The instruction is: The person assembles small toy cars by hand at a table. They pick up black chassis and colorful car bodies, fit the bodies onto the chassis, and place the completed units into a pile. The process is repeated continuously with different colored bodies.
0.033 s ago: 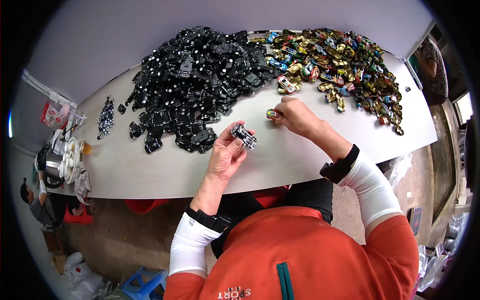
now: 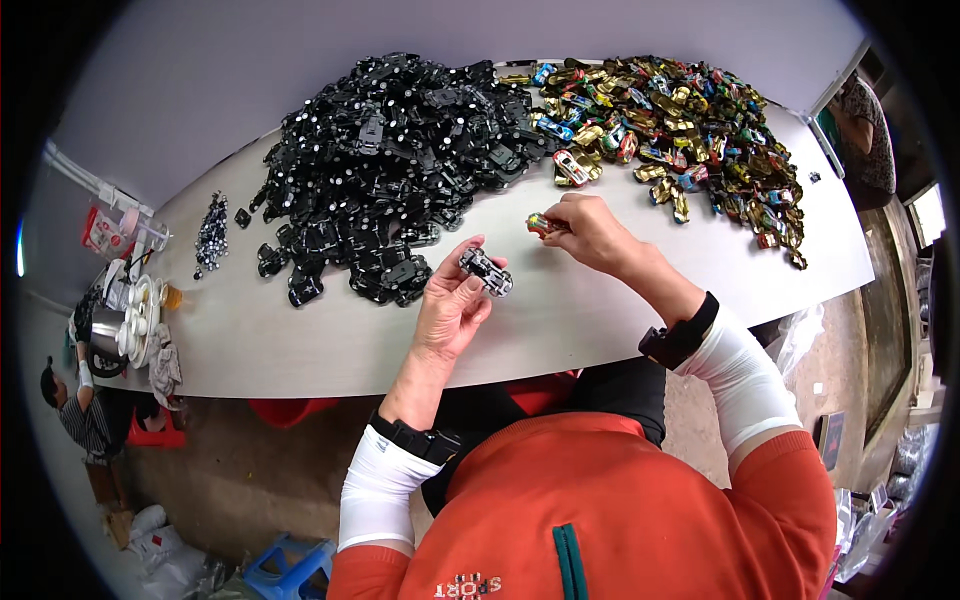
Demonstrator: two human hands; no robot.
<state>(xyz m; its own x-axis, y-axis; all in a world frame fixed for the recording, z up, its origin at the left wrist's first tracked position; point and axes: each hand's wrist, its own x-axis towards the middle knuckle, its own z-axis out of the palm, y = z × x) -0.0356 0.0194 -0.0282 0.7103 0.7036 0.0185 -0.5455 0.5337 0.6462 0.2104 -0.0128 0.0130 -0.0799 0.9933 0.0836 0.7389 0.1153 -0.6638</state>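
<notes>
The left hand [image 2: 452, 308] pinches a black-and-silver toy-car base [image 2: 487, 272], the right hand [image 2: 597, 234] a small multicoloured car shell [image 2: 538, 224]. Slack pinching could drop either.

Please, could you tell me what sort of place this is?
Probably a toy workshop: black car parts and colourful car shells lie in big heaps on one table.

Both forearms [image 2: 665, 285] extend over the near edge of the surface [image 2: 560, 345], left hand [image 2: 452, 312] gripping thumb-to-fingers, right hand [image 2: 595, 232] pinching, back upward.
</notes>
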